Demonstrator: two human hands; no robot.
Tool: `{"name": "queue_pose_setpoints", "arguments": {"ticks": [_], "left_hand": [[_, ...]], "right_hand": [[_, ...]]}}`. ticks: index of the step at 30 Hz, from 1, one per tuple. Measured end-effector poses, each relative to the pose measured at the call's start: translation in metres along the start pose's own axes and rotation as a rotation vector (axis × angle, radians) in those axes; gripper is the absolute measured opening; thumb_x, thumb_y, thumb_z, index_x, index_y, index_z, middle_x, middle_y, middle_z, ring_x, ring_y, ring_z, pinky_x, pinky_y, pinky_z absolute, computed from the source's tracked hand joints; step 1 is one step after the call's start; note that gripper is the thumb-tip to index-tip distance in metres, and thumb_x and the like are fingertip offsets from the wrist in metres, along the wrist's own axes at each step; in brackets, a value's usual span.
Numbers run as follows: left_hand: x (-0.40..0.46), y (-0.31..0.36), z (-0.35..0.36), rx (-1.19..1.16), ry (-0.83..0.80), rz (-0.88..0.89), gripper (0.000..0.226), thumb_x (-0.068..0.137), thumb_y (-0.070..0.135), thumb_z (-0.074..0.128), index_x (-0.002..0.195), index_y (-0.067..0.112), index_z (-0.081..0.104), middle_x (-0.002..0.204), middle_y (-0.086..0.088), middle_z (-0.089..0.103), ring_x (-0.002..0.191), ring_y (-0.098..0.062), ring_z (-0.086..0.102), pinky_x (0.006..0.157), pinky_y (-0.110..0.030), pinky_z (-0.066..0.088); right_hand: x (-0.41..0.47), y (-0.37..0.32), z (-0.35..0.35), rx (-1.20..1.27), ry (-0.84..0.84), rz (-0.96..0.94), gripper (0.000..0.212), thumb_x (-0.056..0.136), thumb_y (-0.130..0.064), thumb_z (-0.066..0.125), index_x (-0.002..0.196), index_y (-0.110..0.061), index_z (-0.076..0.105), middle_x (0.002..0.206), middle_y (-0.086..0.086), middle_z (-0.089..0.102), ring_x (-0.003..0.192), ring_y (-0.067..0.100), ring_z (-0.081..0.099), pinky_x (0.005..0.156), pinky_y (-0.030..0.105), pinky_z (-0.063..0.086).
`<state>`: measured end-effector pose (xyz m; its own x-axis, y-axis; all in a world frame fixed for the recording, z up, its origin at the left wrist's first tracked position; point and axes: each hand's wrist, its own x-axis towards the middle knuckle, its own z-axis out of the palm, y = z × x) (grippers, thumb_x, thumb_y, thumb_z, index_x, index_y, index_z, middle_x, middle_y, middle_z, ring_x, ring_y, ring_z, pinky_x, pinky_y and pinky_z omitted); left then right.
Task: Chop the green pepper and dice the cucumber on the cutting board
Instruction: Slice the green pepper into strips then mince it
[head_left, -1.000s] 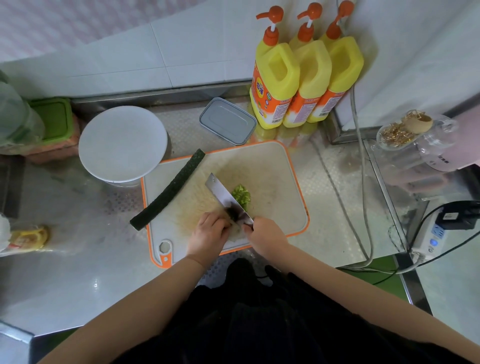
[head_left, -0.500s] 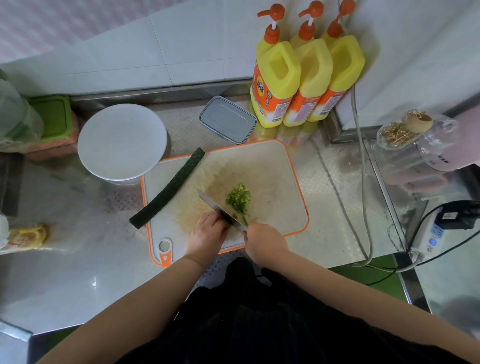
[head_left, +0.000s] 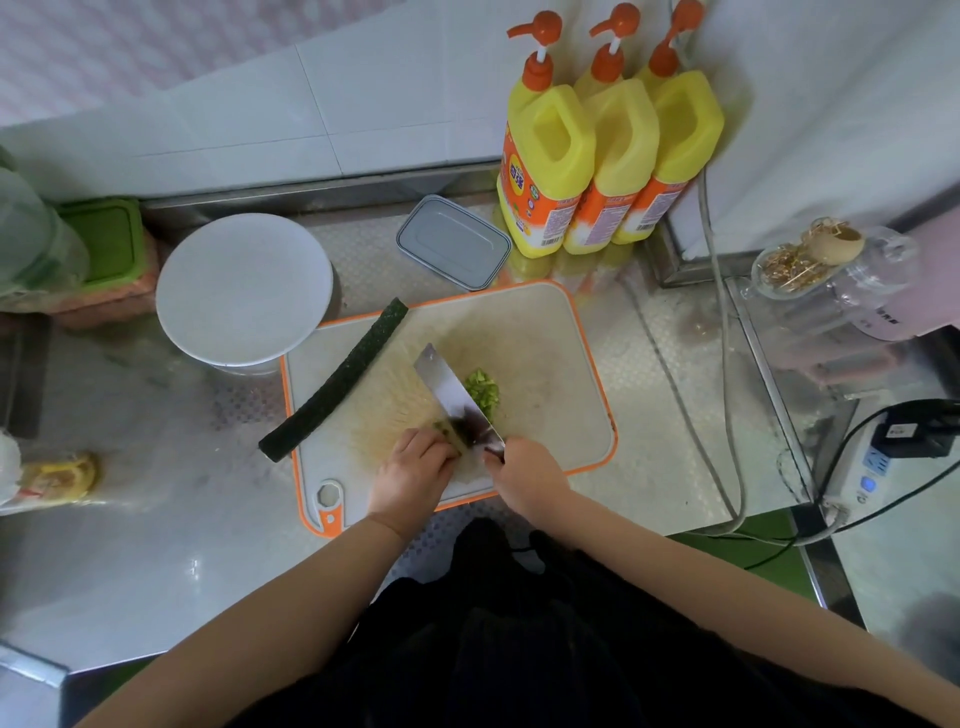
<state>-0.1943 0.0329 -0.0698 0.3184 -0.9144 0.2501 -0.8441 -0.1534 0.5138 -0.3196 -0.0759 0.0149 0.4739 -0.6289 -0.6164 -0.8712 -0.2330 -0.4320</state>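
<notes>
A white cutting board with an orange rim (head_left: 545, 322) lies on the steel counter. A pile of chopped green pepper (head_left: 483, 389) sits at its middle. My right hand (head_left: 524, 475) grips the handle of a cleaver (head_left: 449, 395), whose raised blade tilts flat side up and covers part of the pile. My left hand (head_left: 415, 470) has curled fingers pressing on a piece of green pepper at the blade's left, mostly hidden. A long dark cucumber (head_left: 337, 379) lies diagonally across the board's left edge, untouched.
A white round lid on a bowl (head_left: 244, 288) stands left of the board, a grey lidded box (head_left: 452, 241) behind it. Three yellow pump bottles (head_left: 597, 150) line the back wall. A glass jar (head_left: 826, 275), cables and a power strip (head_left: 857, 467) lie right.
The cleaver was down on the board half a second ago with its edge beside the pile; now the blade is lifted and tilted over the pepper again. Both hands stay in place.
</notes>
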Motion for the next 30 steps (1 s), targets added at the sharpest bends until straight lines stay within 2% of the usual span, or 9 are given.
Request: {"name": "queue_pose_setpoints", "arguments": {"ticks": [4,9,15,21,26,30], "left_hand": [[-0.007,0.000,-0.005,-0.019,0.019,0.010,0.025,0.092,0.023,0.054,0.083,0.008,0.070,0.090,-0.005,0.064,0.090,-0.024,0.056,0.078,-0.032,0.050],[-0.010,-0.004,-0.005,-0.004,0.010,-0.053,0.026,0.091,0.026,0.051,0.087,0.009,0.071,0.093,-0.005,0.065,0.090,-0.023,0.057,0.070,-0.035,0.056],[-0.008,-0.005,-0.003,-0.018,-0.049,-0.104,0.031,0.088,0.029,0.048,0.090,0.011,0.073,0.096,-0.004,0.067,0.092,-0.020,0.056,0.063,-0.035,0.056],[-0.005,-0.006,-0.003,-0.040,-0.080,-0.136,0.033,0.088,0.031,0.046,0.092,0.013,0.074,0.099,-0.003,0.067,0.091,-0.021,0.058,0.065,-0.036,0.057],[-0.005,-0.004,-0.003,-0.044,-0.071,-0.147,0.032,0.088,0.031,0.048,0.090,0.013,0.074,0.097,-0.003,0.068,0.089,-0.018,0.055,0.062,-0.034,0.056],[-0.002,-0.001,-0.005,0.011,-0.009,-0.071,0.026,0.087,0.024,0.051,0.080,0.013,0.073,0.090,-0.001,0.068,0.085,-0.014,0.052,0.063,-0.031,0.053]], "right_hand": [[-0.007,0.006,-0.003,-0.084,0.013,-0.038,0.031,0.099,-0.032,0.043,0.094,-0.005,0.057,0.100,0.020,0.064,0.097,0.037,0.060,0.076,0.037,0.044],[-0.019,0.002,-0.005,-0.232,-0.053,-0.120,0.035,0.101,-0.032,0.037,0.109,-0.002,0.054,0.111,0.019,0.062,0.104,0.036,0.058,0.083,0.039,0.045],[-0.024,-0.003,0.001,-0.296,-0.065,-0.124,0.019,0.098,-0.017,0.041,0.108,-0.006,0.054,0.111,0.015,0.062,0.103,0.034,0.059,0.077,0.034,0.043],[-0.022,-0.012,0.001,-0.360,-0.070,-0.125,0.020,0.093,-0.008,0.046,0.111,-0.005,0.054,0.113,0.014,0.062,0.106,0.033,0.060,0.083,0.035,0.046],[-0.013,-0.013,0.011,-0.311,-0.042,-0.094,0.020,0.099,-0.017,0.042,0.110,-0.006,0.055,0.112,0.015,0.063,0.105,0.032,0.059,0.082,0.034,0.044],[0.000,-0.013,0.001,-0.122,-0.069,-0.025,0.033,0.099,-0.031,0.044,0.104,-0.004,0.062,0.106,0.020,0.064,0.105,0.035,0.058,0.080,0.034,0.042]]}}
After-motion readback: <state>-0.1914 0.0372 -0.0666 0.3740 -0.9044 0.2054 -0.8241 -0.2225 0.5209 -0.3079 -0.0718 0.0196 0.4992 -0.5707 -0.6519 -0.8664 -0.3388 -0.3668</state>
